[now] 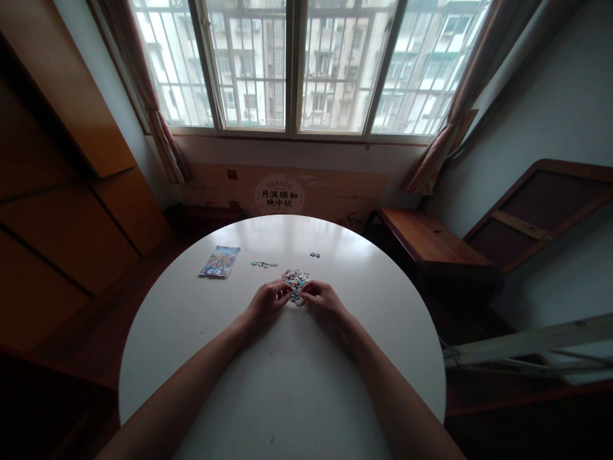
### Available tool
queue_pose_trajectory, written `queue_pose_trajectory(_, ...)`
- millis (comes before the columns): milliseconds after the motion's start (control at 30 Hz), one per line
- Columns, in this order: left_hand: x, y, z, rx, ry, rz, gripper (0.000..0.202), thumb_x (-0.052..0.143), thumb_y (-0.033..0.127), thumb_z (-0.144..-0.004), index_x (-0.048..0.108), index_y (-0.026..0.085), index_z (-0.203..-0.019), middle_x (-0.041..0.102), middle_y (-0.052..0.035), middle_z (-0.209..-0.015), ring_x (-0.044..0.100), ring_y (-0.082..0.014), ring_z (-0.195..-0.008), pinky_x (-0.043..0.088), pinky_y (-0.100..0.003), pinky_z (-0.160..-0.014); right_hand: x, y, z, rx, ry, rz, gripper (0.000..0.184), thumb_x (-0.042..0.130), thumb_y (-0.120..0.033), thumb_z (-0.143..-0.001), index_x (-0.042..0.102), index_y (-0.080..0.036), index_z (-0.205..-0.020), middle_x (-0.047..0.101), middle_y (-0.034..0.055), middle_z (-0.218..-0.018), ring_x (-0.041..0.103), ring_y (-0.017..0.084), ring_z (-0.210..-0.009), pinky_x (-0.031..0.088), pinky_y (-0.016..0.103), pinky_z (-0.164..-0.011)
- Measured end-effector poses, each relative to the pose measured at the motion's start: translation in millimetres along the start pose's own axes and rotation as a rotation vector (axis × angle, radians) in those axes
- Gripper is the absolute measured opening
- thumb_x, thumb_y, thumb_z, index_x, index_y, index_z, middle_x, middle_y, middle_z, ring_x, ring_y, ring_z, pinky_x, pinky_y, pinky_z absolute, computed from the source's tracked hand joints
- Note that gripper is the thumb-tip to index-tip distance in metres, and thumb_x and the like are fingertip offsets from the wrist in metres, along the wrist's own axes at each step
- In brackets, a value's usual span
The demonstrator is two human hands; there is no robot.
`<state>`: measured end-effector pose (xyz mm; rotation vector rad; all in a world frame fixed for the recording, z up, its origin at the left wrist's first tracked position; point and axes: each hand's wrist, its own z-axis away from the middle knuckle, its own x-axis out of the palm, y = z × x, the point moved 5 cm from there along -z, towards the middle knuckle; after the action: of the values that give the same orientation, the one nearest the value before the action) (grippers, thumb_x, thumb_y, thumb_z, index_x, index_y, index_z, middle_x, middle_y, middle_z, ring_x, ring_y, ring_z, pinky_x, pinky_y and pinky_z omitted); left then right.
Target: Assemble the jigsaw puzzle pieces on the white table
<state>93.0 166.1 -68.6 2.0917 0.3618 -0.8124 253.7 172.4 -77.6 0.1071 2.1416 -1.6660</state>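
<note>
A heap of small jigsaw puzzle pieces (297,279) lies on the white round table (287,390), right in front of me. At its left edge is my left hand (269,298), fingers curled and tips pressed together. My right hand (327,299) meets the heap from the right, thumb and forefinger pinched. Whatever sits between the fingertips of either hand is too small to make out. Behind the heap lie a short row of pieces (264,264) to the left and a small cluster of pieces (315,255) to the right.
A colourful printed packet (220,262) lies flat at the table's back left. Past the table are a barred window (292,64) and a printed panel (335,185) below it. A wooden bench (431,236) stands to the right, orange cabinets (71,236) to the left.
</note>
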Motion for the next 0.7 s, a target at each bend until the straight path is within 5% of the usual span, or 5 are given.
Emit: queue_pose_trajectory(700,-1.3,1.5,-0.8,-0.002,-0.005,0.006,0.014,0.054,0.023,-0.082,0.066,0.016,-0.083,0.061,-0.0011,-0.071,0.054,-0.0095,-0.060,0.043,-0.020,-0.059,-1.1,-4.9,0.5,-0.009,0.006,0.033,0.015,0.063,-0.027,-0.071,0.065,-0.013,-0.074,0.067,0.0058,-0.067,0.058,0.015,-0.061,0.045,0.024,-0.055)
